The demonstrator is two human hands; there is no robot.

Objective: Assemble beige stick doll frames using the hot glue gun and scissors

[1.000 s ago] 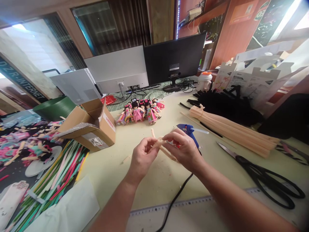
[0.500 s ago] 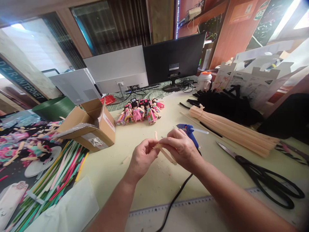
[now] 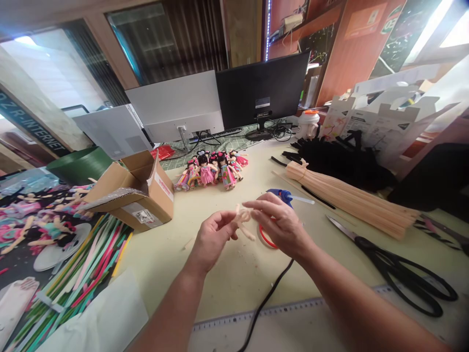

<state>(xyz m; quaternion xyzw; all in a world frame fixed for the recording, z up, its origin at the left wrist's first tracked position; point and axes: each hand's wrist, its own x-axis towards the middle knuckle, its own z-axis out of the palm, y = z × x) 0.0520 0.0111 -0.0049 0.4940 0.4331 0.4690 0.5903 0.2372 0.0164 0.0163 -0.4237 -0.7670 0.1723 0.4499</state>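
Observation:
A peach-coloured pipe cleaner [image 3: 243, 215] is bent into a small loop, with one end hanging down to the right. My left hand [image 3: 216, 237] pinches it from the left between thumb and fingers. From the right, my right hand [image 3: 276, 222] closes on the loop at its fingertips, the index finger stretched across the top. A red ring-shaped handle [image 3: 266, 238] shows under my right palm; whether it is held or lying on the table I cannot tell. Behind that hand lies a blue glue gun [image 3: 280, 194], partly hidden, with a pale glue stick in it.
Black scissors [image 3: 388, 264] and a bundle of peach pipe cleaners [image 3: 348, 198] lie to the right, near black pipe cleaners [image 3: 330, 161]. Small dolls [image 3: 214, 171] stand behind, beside an open cardboard box [image 3: 146, 200]. A ruler [image 3: 256, 313] and black cord [image 3: 269, 298] lie in front.
The pipe cleaner has gone from crossed strands to a rounded loop. My right hand has turned and its index finger has straightened. The red ring has come into view under the palm.

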